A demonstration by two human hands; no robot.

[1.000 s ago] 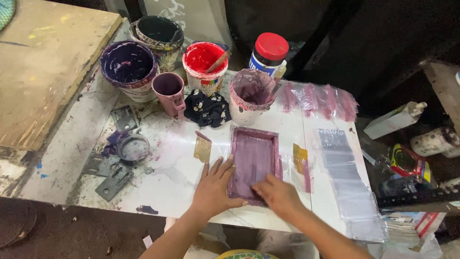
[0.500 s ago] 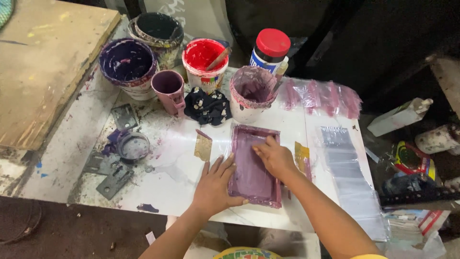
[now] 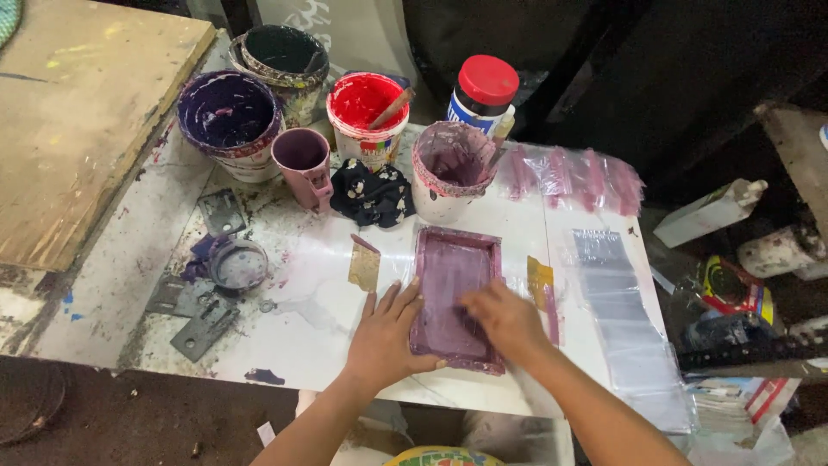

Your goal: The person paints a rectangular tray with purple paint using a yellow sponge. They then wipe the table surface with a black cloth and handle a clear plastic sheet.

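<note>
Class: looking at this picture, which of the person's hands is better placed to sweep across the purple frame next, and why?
Probably the right hand: it lies inside the purple frame, while the left hand presses its left edge, steadying it.

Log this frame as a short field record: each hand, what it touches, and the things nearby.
left hand: flat on the left rim of the purple rectangular frame
right hand: pressing inside the frame, slightly blurred
surface: white paint-stained table
behind frame: purple-smeared tub, red paint tub, pink mug
right of frame: clear plastic sleeves
</note>
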